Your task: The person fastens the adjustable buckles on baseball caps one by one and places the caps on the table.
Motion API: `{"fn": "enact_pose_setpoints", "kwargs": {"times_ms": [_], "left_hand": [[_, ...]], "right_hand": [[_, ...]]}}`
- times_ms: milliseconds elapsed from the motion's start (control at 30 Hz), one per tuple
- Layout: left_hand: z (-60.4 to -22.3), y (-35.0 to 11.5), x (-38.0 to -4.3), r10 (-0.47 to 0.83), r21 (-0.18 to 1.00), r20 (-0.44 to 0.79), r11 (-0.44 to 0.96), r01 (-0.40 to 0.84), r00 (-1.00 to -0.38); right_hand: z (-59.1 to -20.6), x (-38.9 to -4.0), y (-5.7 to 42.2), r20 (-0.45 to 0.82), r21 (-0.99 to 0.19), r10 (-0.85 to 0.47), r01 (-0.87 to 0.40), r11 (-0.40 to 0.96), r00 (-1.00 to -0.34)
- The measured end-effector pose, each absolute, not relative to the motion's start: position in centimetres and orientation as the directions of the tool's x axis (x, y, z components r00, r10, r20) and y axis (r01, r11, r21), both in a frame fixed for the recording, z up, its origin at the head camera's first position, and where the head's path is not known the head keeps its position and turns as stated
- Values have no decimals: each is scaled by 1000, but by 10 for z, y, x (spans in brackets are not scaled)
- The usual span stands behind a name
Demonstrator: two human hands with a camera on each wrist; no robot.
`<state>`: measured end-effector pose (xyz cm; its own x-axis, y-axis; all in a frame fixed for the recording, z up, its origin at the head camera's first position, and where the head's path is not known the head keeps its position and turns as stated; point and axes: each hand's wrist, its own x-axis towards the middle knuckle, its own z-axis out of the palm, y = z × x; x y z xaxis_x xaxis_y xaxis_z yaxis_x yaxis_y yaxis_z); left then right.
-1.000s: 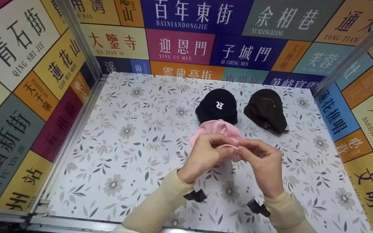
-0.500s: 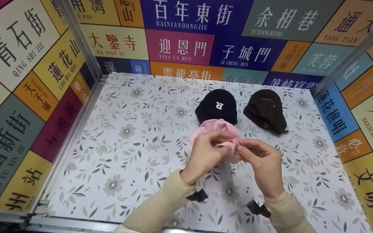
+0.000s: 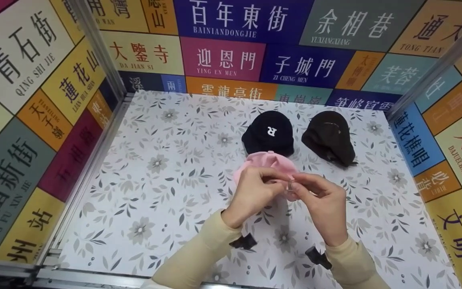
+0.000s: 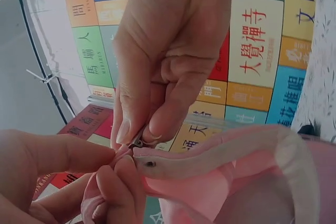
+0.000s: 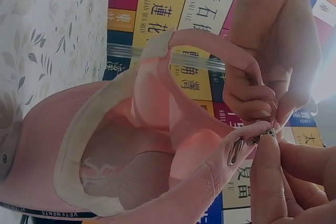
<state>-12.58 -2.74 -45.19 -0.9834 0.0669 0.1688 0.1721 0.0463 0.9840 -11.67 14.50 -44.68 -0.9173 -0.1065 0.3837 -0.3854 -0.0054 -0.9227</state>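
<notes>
A pink baseball cap [image 3: 269, 159] is held up in front of the body, its inside and pale sweatband [image 5: 65, 156] facing the right wrist camera. My left hand [image 3: 251, 194] pinches the cap's back strap [image 5: 210, 43] between thumb and fingers. Close against it, my right hand [image 3: 325, 204] pinches a small metal clasp [image 5: 265, 137] at the strap's end. Beside the clasp, a metal-rimmed slot [image 5: 235, 150] shows in the pink fabric. Fingertips partly hide where strap and clasp meet.
Behind the pink cap lies a black cap [image 3: 269, 131] with a white letter. A dark brown cap [image 3: 327, 134] sits to its right. The table has a floral cover [image 3: 159, 180]; printed panels [image 3: 223, 58] and metal posts enclose it.
The pink cap has dipped slightly toward me. My right hand has shifted a little left, fingers still at the clasp. The black and brown caps have not moved.
</notes>
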Motion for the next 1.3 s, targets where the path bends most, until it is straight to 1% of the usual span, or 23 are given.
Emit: {"fn": "enact_pose_setpoints", "kwargs": {"times_ms": [167,367,500,700,767,867,933,1033,1167,1300], "left_hand": [[-454,-26,-126,82,992,124,-39,121,-989],[-453,-25,-125,33,989,147,13,148,-989],[-454,-25,-124,36,986,162,22,163,-986],[-452,-26,-122,73,994,108,9,109,-991],[-452,-26,-124,86,994,112,4,112,-990],[-453,-26,-124,88,988,146,29,149,-985],[-454,-26,-124,80,986,164,22,166,-983],[-454,-25,-123,58,985,174,5,174,-983],[-457,-23,-124,54,987,160,-6,160,-986],[-458,-21,-123,52,984,169,47,171,-984]], "right_hand": [[-449,-119,148,336,-942,-115,-331,-55,-935],[-462,-124,155,296,-955,-118,-289,-74,-948],[-468,-126,159,297,-954,-94,-292,-69,-950],[-467,-126,160,286,-957,-67,-282,-67,-956],[-466,-126,160,256,-965,-90,-250,-74,-962],[-465,-126,161,197,-976,-150,-180,-119,-969],[-465,-126,161,162,-978,-187,-133,-159,-969],[-465,-128,164,137,-977,-226,-94,-190,-965],[-465,-130,166,114,-984,-270,-71,-161,-956],[-464,-130,165,72,-993,-286,-40,-114,-955]]}}
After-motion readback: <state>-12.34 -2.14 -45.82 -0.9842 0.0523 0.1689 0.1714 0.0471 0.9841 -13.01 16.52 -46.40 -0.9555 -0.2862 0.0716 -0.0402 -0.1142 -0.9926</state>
